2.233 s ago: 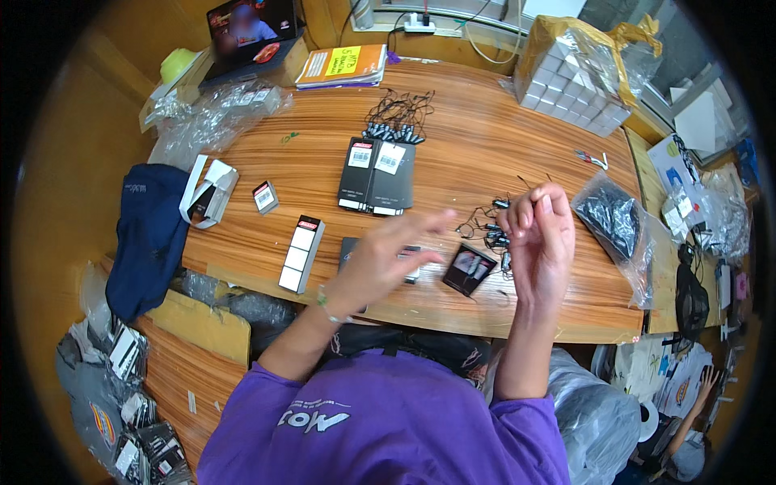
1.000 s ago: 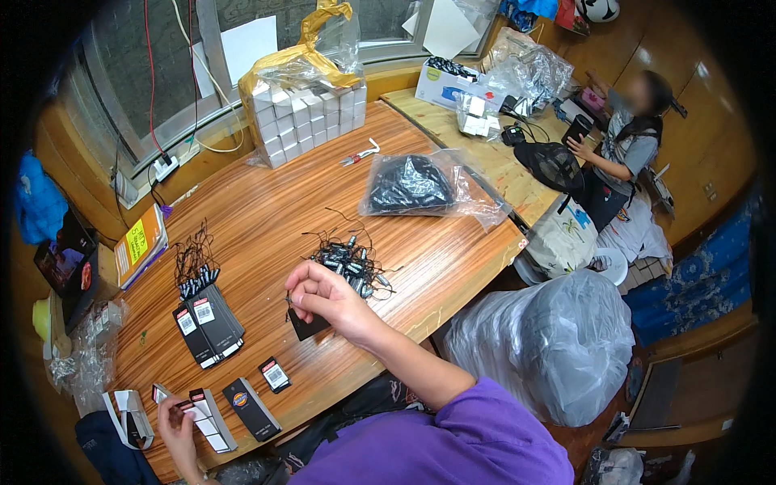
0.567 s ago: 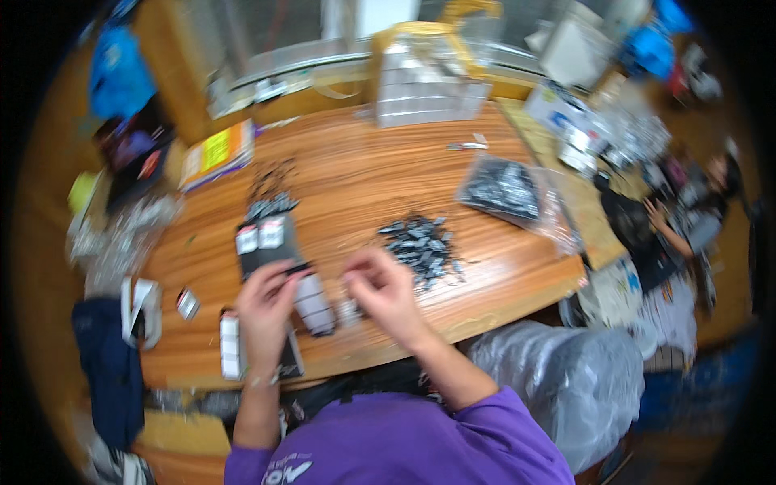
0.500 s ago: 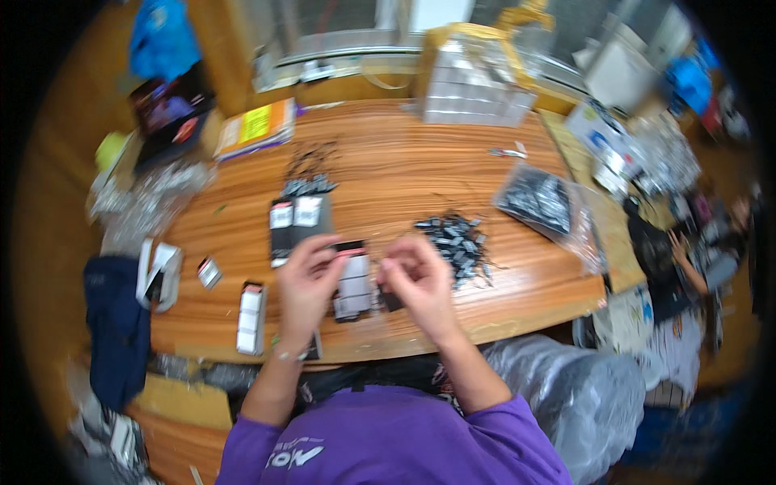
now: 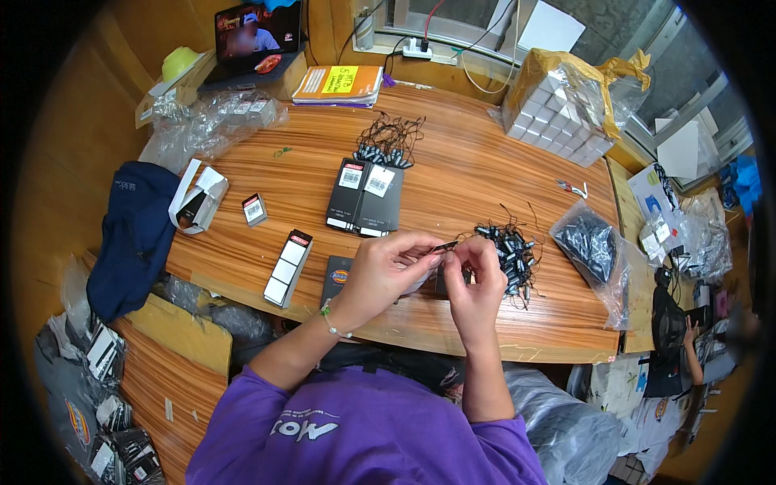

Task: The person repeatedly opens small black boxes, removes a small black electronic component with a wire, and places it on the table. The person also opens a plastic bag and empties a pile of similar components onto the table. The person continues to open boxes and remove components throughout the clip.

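Both hands are up over the front edge of the round-cornered wooden table [image 5: 453, 170], working on the same tiny piece. The left hand [image 5: 380, 271] has its fingers curled in and pinches a small flat black tag [image 5: 444, 246] at the fingertips. The right hand [image 5: 475, 279] is curled too, thumb and forefinger closed on what looks like the thin cord end of that tag, though it's too small to really tell.

Using the table as the reference: the tag sits just above its near edge, right of centre. A loose heap of black corded tags [image 5: 511, 250] lies on the table just beside the right hand. A clear plastic bag of more black pieces [image 5: 594, 246] is near the table's right end. Two black flat cards with white labels [image 5: 365, 196] lie mid-table, and a long white-and-black strip of labels [image 5: 288, 267] sits toward the left front. A stack of small white boxes in a yellowish bag [image 5: 562, 113] is at the far right corner.
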Demonstrator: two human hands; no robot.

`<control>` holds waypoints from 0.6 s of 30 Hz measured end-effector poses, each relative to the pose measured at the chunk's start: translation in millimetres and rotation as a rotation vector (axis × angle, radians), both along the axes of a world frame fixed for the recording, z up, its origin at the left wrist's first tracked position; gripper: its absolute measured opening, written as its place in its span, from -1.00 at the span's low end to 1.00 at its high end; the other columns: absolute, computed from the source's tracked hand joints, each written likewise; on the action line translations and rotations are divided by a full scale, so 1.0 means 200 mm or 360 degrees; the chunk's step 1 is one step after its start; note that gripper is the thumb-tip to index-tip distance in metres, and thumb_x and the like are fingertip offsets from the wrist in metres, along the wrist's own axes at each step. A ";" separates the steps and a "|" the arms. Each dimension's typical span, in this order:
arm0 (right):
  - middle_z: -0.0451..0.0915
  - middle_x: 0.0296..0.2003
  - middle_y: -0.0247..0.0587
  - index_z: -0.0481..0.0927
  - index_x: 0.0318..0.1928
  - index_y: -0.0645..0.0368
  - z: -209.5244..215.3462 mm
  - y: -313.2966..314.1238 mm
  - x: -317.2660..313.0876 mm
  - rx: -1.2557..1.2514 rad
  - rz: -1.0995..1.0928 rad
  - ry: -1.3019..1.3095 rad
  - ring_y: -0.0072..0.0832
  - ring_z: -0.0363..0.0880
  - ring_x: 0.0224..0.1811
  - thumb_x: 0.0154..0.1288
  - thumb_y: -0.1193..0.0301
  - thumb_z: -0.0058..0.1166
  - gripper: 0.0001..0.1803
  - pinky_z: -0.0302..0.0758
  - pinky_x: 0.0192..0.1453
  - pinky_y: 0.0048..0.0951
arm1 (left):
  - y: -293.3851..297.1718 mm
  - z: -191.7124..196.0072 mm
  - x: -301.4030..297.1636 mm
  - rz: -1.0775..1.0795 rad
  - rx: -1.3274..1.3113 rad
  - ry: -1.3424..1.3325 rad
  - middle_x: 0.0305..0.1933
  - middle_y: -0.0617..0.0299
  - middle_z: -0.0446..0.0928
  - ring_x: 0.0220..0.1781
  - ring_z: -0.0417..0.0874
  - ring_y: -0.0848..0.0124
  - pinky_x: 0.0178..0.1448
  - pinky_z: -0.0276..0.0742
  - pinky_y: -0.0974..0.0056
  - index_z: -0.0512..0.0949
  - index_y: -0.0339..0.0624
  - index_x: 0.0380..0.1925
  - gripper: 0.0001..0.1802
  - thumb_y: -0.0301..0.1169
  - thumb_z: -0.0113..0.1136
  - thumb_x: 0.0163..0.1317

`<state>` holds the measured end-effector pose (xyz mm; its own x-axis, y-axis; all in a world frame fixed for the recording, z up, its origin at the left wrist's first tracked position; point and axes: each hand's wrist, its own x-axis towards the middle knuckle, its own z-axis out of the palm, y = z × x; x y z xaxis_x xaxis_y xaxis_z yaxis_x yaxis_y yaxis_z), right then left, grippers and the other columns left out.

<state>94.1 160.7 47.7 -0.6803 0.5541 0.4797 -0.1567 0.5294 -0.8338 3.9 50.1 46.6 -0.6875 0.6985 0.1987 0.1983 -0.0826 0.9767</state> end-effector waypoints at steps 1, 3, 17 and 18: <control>0.46 -0.51 -0.30 0.40 -0.35 0.30 0.00 0.00 0.00 0.0037 -0.0008 0.0026 -0.66 0.44 -0.47 0.09 0.68 0.02 -0.88 0.40 -0.37 -0.61 | 0.00 0.00 0.00 -0.0011 0.0001 0.0046 -0.27 0.21 0.60 -0.26 0.60 0.55 -0.20 0.54 0.49 0.55 -0.31 -0.22 -0.79 -0.57 0.20 0.10; 0.45 -0.51 -0.30 0.39 -0.36 0.29 -0.01 -0.01 0.00 -0.0060 0.0003 0.0086 -0.65 0.44 -0.46 0.09 0.69 0.01 -0.88 0.40 -0.36 -0.61 | 0.00 0.01 0.00 -0.0021 0.0037 -0.0042 -0.26 0.21 0.60 -0.25 0.60 0.55 -0.20 0.54 0.49 0.56 -0.31 -0.21 -0.79 -0.58 0.20 0.10; 0.47 -0.48 -0.33 0.35 -0.22 0.26 -0.01 -0.03 0.01 -0.0759 0.0213 0.0192 -0.69 0.44 -0.43 0.21 0.66 -0.02 -0.84 0.36 -0.34 -0.70 | -0.01 0.03 -0.02 -0.0041 0.0007 0.0635 -0.34 0.13 0.57 -0.32 0.60 0.43 -0.25 0.52 0.43 0.59 -0.33 -0.27 -0.80 -0.60 0.19 0.04; 0.49 -0.48 -0.32 0.34 -0.19 0.26 -0.01 -0.02 0.01 -0.0777 0.0229 0.0179 -0.69 0.44 -0.43 0.21 0.66 -0.03 -0.83 0.37 -0.33 -0.70 | 0.00 0.03 -0.03 -0.0057 0.0020 0.0589 -0.35 0.12 0.57 -0.32 0.60 0.41 -0.25 0.52 0.43 0.59 -0.32 -0.28 -0.80 -0.60 0.20 0.04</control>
<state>95.4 156.3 44.8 -0.7251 0.6364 0.2630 -0.3019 0.0494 -0.9521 -1.3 49.3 53.1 -0.5425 0.7166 0.4383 0.5348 -0.1077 0.8381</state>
